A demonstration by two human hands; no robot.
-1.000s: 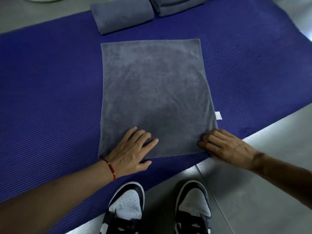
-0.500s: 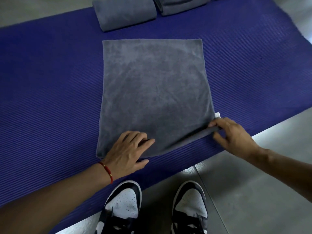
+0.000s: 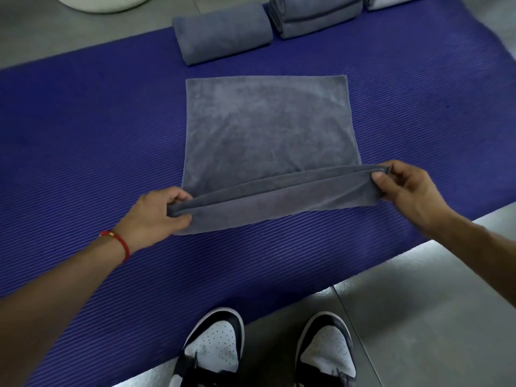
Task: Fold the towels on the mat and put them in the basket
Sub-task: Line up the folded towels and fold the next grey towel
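A grey towel (image 3: 265, 129) lies spread on the purple mat (image 3: 83, 135), its near edge lifted off the mat. My left hand (image 3: 156, 216) pinches the near left corner, and my right hand (image 3: 405, 185) pinches the near right corner. The raised edge stretches between both hands and curls over toward the far side. A rolled grey towel (image 3: 223, 34) lies at the mat's far edge, with folded grey towels (image 3: 315, 18) beside it on the right. A white round rim (image 3: 103, 2) at the top left may be the basket; most of it is out of frame.
Grey tiled floor (image 3: 418, 317) borders the mat on the near right. My two black and white shoes (image 3: 265, 350) stand at the mat's near edge. A pale folded cloth (image 3: 391, 1) shows at the top right.
Both hands went from pressing flat on the towel's near edge to pinching its corners. The near edge has risen off the mat and moved toward the far side.
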